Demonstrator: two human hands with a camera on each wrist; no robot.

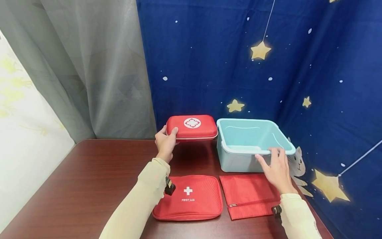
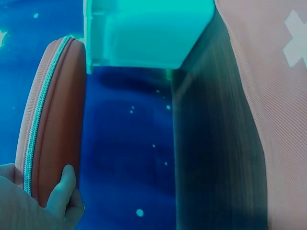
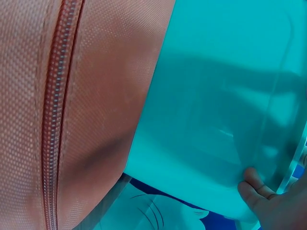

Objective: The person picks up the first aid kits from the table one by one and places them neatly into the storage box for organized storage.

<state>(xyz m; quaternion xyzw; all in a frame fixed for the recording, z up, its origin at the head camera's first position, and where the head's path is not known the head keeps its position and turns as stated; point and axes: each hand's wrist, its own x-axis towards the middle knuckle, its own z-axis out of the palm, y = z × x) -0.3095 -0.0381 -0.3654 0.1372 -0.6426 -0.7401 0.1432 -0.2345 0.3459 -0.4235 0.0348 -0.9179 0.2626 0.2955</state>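
Note:
My left hand (image 1: 166, 143) grips a red hard-shell first aid case (image 1: 206, 127) by its left end, the thumb on top. Held above the back of the table, the case has a white round emblem on its lid; its zipper (image 2: 41, 120) looks closed in the left wrist view. To its right stands a light blue plastic basin (image 1: 238, 159). My right hand (image 1: 277, 171) holds the basin's front rim near the right corner, fingers over the edge and thumb outside. In the right wrist view part of those fingers (image 3: 256, 184) is cut off.
A red soft pouch (image 1: 203, 209) marked FIRST AID lies flat at the front of the brown table (image 1: 98, 186). Right of it, a flat red zippered pouch (image 1: 247, 189) lies before the basin. Grey curtain (image 1: 110, 76) and blue star curtain (image 1: 206, 59) hang behind the table.

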